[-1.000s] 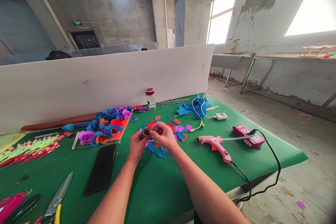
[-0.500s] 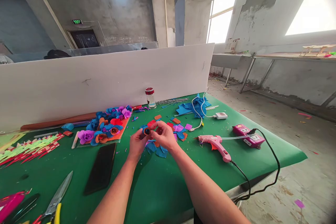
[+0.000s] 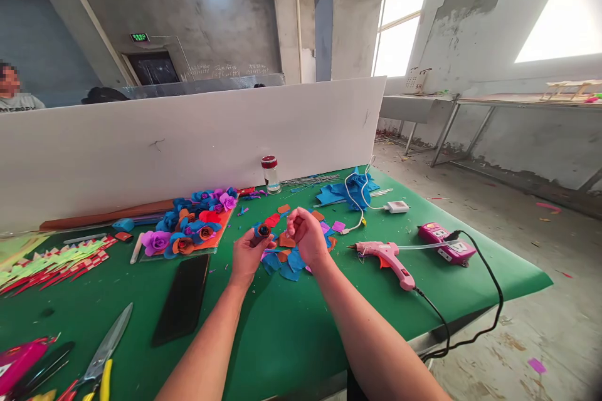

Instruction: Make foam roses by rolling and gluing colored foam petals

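My left hand (image 3: pixel 248 254) pinches a small rolled felt bud (image 3: pixel 262 231), orange outside with a blue centre, above the green table (image 3: pixel 291 332). My right hand (image 3: pixel 307 237) sits a little to the right of the bud, fingers curled into a loose fist, and I cannot make out anything in it. Under both hands lies a scatter of blue, orange, red and pink felt petals (image 3: pixel 286 260).
Finished felt flowers (image 3: pixel 188 229) lie on an orange sheet at left. A black phone (image 3: pixel 181 297), scissors (image 3: pixel 101 357), a pink glue gun (image 3: pixel 385 257) with its black cord, a pink power strip (image 3: pixel 446 244), a small red-capped jar (image 3: pixel 270 174) and a white divider board (image 3: pixel 188 138) surround the hands.
My right hand has come off the bud and drawn back to the right, closing into a fist. The left hand keeps the bud. A person has appeared behind the divider at far left.
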Tool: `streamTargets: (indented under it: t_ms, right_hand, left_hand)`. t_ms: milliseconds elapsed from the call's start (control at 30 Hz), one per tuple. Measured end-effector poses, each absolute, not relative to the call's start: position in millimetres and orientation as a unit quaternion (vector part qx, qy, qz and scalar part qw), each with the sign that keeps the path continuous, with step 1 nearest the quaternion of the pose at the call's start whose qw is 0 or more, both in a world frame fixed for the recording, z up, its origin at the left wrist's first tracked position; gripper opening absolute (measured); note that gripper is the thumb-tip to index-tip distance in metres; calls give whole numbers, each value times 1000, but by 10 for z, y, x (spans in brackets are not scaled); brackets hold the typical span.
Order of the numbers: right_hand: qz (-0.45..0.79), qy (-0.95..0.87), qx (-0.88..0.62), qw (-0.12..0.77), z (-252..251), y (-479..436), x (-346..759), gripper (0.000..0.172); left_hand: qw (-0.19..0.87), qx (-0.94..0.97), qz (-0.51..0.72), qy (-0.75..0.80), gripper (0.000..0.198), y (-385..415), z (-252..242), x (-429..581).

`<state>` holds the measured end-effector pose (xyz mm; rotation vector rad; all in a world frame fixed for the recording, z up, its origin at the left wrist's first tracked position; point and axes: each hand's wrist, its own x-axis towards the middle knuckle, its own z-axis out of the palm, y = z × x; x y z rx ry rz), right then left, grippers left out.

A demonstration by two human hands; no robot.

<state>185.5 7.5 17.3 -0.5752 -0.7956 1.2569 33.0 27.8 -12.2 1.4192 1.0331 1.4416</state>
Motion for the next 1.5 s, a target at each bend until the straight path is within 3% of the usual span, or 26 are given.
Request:
streamTargets:
  t_ms: [267,467,567,733,1033,1267,1400,1500]
  right_hand:
    - [512,-481,-352,619,79,83,1782,17]
    - [394,-642,-375,540,11,52,1773,44]
    - [332,-686,-386,519,-32,67,1764,45]
    - [316,-672,-394,542,-51,96,1750,17]
    - [398,-604,-390,570,-82,115,1741,28]
    - [285,-556,-398,671,-26,75,1745,17]
    - [370,-513,-391,668,-3,73,1741,21]
    - [547,-437,-373,609,19,65,1751,27]
  left_hand:
    - [357,609,571,418,23,293,-147,283]
    - [286,649,575,408,20,257,-138,261]
    - [289,656,573,398,12,245,-130,263]
    - [285,649,582,398,11,224,-114,279]
    - [341,596,592,422,25,296,-182,263]
    - [347,599,580,429,11,289,-192,255]
    - [326,598,592,430,9,318,-223,249]
    - [313,594,600,435,11,336,-228,250]
